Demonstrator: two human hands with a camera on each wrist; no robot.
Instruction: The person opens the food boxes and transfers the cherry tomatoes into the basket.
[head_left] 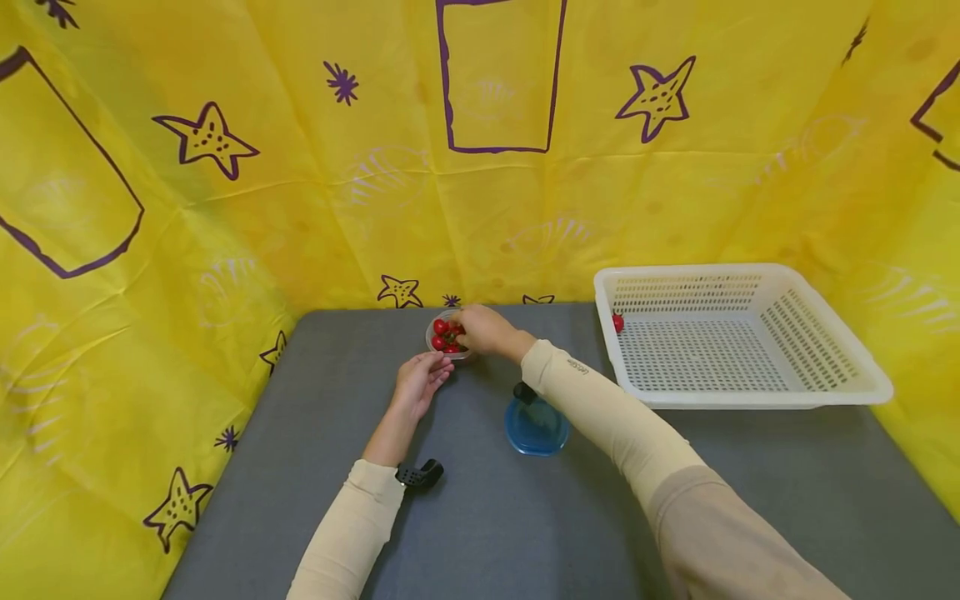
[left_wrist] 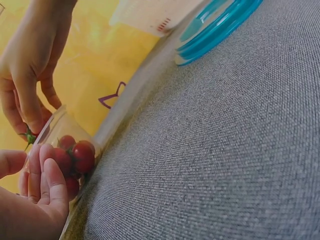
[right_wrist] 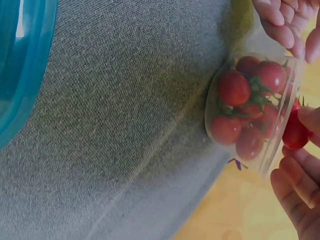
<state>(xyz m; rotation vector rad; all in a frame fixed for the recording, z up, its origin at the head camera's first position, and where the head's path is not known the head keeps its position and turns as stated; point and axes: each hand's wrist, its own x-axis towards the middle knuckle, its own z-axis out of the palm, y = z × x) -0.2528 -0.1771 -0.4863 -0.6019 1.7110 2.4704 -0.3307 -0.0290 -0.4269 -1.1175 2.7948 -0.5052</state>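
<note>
Cherry tomatoes, red with green stems, fill a clear round plastic container at the table's far side. My right hand is over its mouth and pinches one cherry tomato between thumb and fingers, at the rim. My left hand is at the container's near side. Its loosely bent fingers touch the wall near the rim, the thumb apart from them. The right wrist view shows a few fingertips of that left hand at the rim.
A white perforated basket stands at the right, with one cherry tomato at its left wall. A blue-rimmed clear lid or dish lies on the grey table, partly under the right forearm. A yellow patterned cloth hangs behind.
</note>
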